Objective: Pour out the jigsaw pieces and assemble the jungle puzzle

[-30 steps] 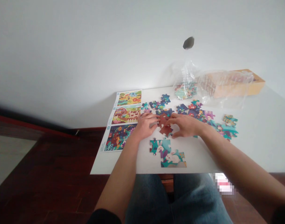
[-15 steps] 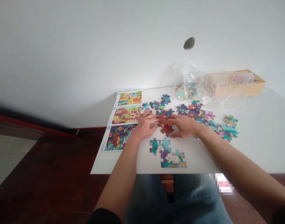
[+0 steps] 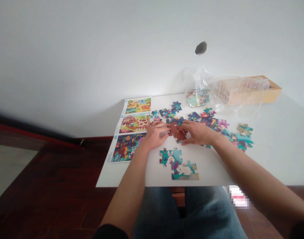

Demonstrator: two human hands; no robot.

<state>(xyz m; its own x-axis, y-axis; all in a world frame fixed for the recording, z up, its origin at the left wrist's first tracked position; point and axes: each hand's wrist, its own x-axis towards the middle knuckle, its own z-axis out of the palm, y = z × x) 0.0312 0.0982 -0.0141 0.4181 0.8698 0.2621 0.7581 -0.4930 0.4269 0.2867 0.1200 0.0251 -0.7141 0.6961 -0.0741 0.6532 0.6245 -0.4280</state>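
1. Main item: reddish-brown jigsaw pieces (image 3: pixel 176 132), glossy printed card with interlocking tabs, joined to a dark navy section (image 3: pixel 175 120) at their top edge.
2. Pieces lie flat on the tabletop (image 3: pixel 278 159), between the hands.
3. Left hand (image 3: pixel 155 134): palm down, fingers together and pointing right, fingertips at the left edge of the brown pieces. Not clearly gripping; can't tell if it's pinching anything.
4. Right hand (image 3: pixel 195 132): palm down, fingers curled, fingertips (image 3: pixel 183 126) on the right part of the brown pieces. Pressing or pinching: can't tell.
5. Just below the hands: assembled teal section with white rabbits (image 3: pixel 178 164), apart from the brown pieces.
6. Right of the right hand: loose multicolour pieces (image 3: pixel 241 141). Beyond the hands: more loose pieces (image 3: pixel 168 111).
7. Left of the left hand: printed sheet with three scenes (image 3: pixel 133 129), flat on the tabletop.
8. Far edge: clear plastic bag (image 3: pixel 199 86) and cardboard box (image 3: pixel 251 94).
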